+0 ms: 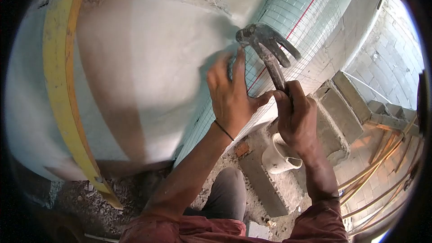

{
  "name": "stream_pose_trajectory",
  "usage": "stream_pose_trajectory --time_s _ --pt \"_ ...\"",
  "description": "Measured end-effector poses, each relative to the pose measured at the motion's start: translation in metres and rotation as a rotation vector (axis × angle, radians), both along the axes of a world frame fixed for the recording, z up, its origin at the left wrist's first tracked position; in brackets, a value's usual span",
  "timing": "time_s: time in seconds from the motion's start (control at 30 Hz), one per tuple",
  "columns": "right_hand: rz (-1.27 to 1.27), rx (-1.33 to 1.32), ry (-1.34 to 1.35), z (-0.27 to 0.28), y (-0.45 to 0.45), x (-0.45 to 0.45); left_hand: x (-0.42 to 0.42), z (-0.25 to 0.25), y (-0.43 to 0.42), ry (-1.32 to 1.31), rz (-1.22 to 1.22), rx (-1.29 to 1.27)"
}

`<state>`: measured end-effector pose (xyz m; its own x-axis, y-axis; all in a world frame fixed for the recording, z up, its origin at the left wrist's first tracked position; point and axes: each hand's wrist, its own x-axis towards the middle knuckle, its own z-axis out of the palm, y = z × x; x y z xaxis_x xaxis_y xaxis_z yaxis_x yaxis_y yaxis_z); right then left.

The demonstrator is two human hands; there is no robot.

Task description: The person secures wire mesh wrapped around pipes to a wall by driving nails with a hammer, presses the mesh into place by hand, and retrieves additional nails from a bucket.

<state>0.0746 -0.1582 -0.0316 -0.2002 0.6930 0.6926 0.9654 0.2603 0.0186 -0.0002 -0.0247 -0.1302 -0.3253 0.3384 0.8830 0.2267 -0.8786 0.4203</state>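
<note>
A claw hammer (265, 45) is gripped low on its handle by my right hand (297, 117), fingers wrapped round it. The hammer's head is up by the wall, its claw pointing right. My left hand (231, 90) lies against the wall at the edge of a wire mesh (297, 22) with its fingers spread. The index fingertip reaches up to just under the hammer's striking end, and the thumb stretches toward my right hand. Whether a small nail sits at that fingertip is hidden. A red line (308, 6) runs along the mesh strip.
A yellow spirit level (65, 81) leans against the plastered wall (148, 63) on the left. Below right are a white bucket (279, 157), concrete blocks (265, 189) and several long bamboo or wooden poles (382, 166). Rubble (110, 202) covers the floor by the wall.
</note>
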Motion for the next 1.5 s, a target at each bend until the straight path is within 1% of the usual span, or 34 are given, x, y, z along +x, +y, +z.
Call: stream_pose_trajectory --time_s 0.07,0.13,0.2,0.23,0.33,0.4,0.5,0.57,0.67,0.73,0.8,0.93,1.0,1.07,1.13,1.23,1.27,1.33,1.4,1.47,1.5 --pt "-0.004 0.028 -0.003 -0.003 -0.004 0.000 0.003 -0.003 -0.003 -0.059 0.027 -0.059" --pt "-0.005 0.055 -0.011 -0.007 -0.009 0.001 0.002 -0.003 0.002 -0.044 0.033 -0.038" --pt "-0.011 0.048 0.053 -0.010 -0.015 0.002 0.003 -0.004 0.006 -0.031 0.039 -0.021" --pt "0.031 0.071 0.029 -0.010 -0.015 0.000 0.004 -0.006 0.008 -0.012 0.046 -0.024" --pt "0.006 0.046 -0.023 -0.013 -0.009 0.002 0.005 -0.007 0.009 -0.002 0.053 -0.022" --pt "-0.041 0.002 0.002 -0.014 0.006 0.005 0.006 -0.007 0.009 -0.015 0.051 -0.021" --pt "-0.055 0.013 0.001 -0.012 0.007 0.000 0.004 -0.005 0.010 -0.010 0.037 -0.043" --pt "0.005 0.104 -0.023 -0.017 0.000 0.002 0.006 -0.006 0.011 -0.003 0.051 -0.059" --pt "0.007 0.116 -0.070 -0.019 0.002 0.000 0.006 -0.005 0.009 -0.021 0.031 -0.052" --pt "-0.053 0.034 -0.057 -0.018 0.013 0.007 0.006 -0.007 0.010 -0.026 0.016 -0.048" --pt "-0.059 0.017 0.021 -0.017 0.012 0.003 0.004 -0.005 0.011 -0.036 0.019 -0.030" --pt "-0.006 0.092 -0.031 -0.022 0.008 0.001 0.003 -0.006 0.010 -0.017 0.039 -0.021" --pt "-0.076 0.006 -0.027 -0.021 0.014 0.006 0.005 -0.007 0.009 -0.018 0.035 -0.029" --pt "-0.038 0.031 -0.023 -0.019 0.016 0.006 0.005 -0.005 0.009 -0.054 -0.005 -0.042" --pt "-0.018 0.027 0.042 -0.017 0.011 0.001 0.005 -0.005 0.010 -0.048 0.009 -0.041" --pt "0.004 0.107 -0.007 -0.023 0.009 -0.001 0.006 -0.006 0.012 -0.036 0.015 -0.045" --pt "-0.001 0.105 -0.007 -0.022 0.010 0.000 0.006 -0.007 0.011 -0.034 0.011 -0.051" --pt "-0.056 0.009 0.014 -0.018 0.016 0.002 0.005 -0.007 0.008 -0.023 0.021 -0.048" --pt "-0.022 0.017 0.005 -0.019 0.012 0.003 0.002 -0.004 0.009 -0.021 0.047 -0.039" --pt "-0.002 0.070 -0.034 -0.022 0.005 -0.001 0.003 -0.006 0.009 0.003 0.014 -0.044" --pt "0.012 0.091 -0.011 -0.024 0.001 -0.001 0.004 -0.007 0.009 0.004 0.012 -0.047"
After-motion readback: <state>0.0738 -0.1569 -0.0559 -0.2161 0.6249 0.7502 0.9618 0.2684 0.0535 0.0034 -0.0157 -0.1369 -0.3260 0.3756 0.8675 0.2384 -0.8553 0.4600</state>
